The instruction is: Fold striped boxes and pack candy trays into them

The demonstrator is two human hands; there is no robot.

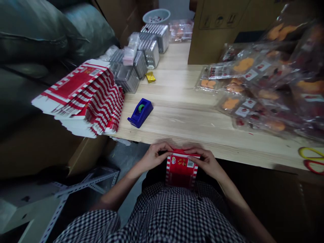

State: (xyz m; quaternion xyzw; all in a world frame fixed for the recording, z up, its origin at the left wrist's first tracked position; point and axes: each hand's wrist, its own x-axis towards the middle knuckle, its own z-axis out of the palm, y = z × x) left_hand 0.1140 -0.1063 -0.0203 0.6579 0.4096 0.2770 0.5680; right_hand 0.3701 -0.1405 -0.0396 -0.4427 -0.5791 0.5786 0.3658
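A red box with red-and-white striped edges (182,170) is held upright between my two hands, just off the table's front edge. My left hand (156,156) pinches its upper left corner, and my right hand (204,160) grips the upper right one. Both thumbs rest on the printed face, below the top edge. A barcode shows near the right thumb. On the table, ahead and to the left, stands a blue tape dispenser (140,113) with a green roll. Many flattened red-and-white boxes (83,91) lie stacked at the left.
Clear plastic cases (149,50) and a yellow packet (150,77) sit beyond the tape dispenser. A round basin (156,16) is at the back, near a cardboard box (215,37). Clear bags with orange pieces (253,84) cover the right side. Scissors (314,160) lie at the right edge.
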